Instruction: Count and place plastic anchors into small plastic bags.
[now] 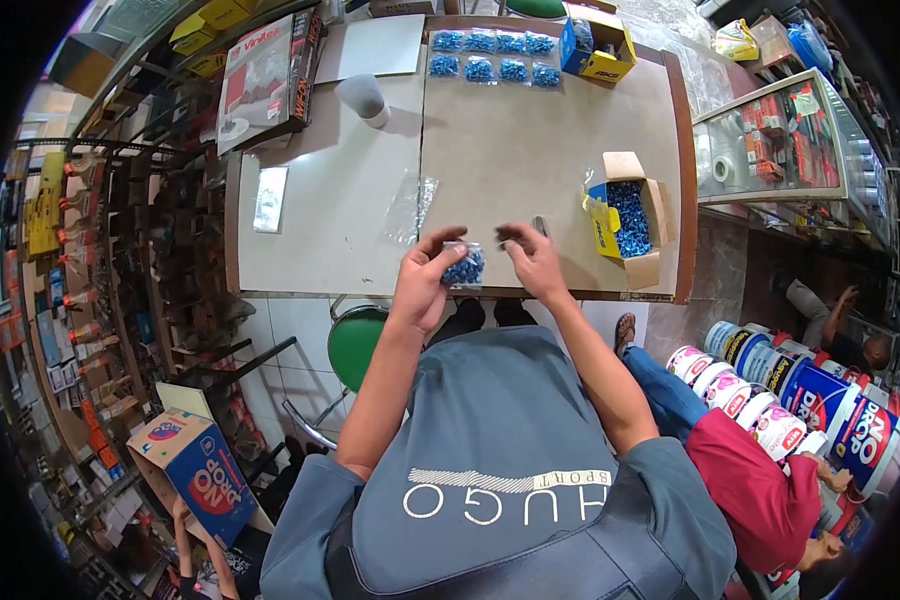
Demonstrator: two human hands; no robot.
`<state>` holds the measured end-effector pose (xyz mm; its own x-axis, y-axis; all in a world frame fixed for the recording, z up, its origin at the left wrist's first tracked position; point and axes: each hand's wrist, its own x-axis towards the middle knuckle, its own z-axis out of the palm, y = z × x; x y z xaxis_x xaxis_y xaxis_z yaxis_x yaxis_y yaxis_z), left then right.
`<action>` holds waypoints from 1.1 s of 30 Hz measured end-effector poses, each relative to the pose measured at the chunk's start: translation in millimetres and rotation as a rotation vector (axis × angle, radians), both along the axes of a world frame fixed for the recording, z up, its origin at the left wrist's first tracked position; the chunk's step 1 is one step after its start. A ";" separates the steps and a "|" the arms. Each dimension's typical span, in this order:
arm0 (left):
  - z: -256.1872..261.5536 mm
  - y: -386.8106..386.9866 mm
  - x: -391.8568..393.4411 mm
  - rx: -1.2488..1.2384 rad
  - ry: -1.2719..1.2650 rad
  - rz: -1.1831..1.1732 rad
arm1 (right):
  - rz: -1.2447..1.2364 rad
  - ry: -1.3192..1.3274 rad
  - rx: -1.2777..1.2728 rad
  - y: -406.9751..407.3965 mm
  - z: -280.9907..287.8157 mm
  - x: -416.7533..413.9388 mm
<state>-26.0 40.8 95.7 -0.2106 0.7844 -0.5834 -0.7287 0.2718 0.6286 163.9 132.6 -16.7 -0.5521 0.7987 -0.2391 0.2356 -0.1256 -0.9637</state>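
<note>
My left hand (427, 274) pinches a small clear plastic bag of blue screws (463, 268) near the table's front edge. Apart from the bag, my right hand (531, 259) hangs with thumb and fingers spread and nothing visible between them. Just behind that hand lies a small dark object (541, 224), partly hidden. To the right, an open yellow and blue cardboard box (607, 225) holds a heap of loose blue screws (631, 214). Flat, clear plastic bags (411, 206) lie beyond my left hand. Several filled bags (480, 70) sit in two rows at the far edge.
A second yellow box (598, 56) stands at the far right corner. On the left are a grey cup (365, 101), a large product box (266, 79) and a shiny flat packet (271, 199). A green stool (358, 347) is below. One person in red (757, 480) sits beside paint buckets (810, 390).
</note>
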 end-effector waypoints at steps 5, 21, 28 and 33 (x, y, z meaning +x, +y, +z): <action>-35.7 26.2 -10.1 0.027 0.110 0.139 | 0.045 0.225 -0.403 -3.0 42.2 -37.1; -131.9 159.6 -101.4 -0.162 0.370 -0.252 | -0.175 -0.141 -0.306 135.4 -40.7 -123.7; -154.3 169.5 -108.9 -0.225 0.804 -0.135 | -0.197 -0.220 0.029 137.9 -44.5 -146.3; -155.7 170.2 -85.8 -0.196 0.847 -0.192 | -0.137 -0.239 0.202 134.3 -51.1 -146.8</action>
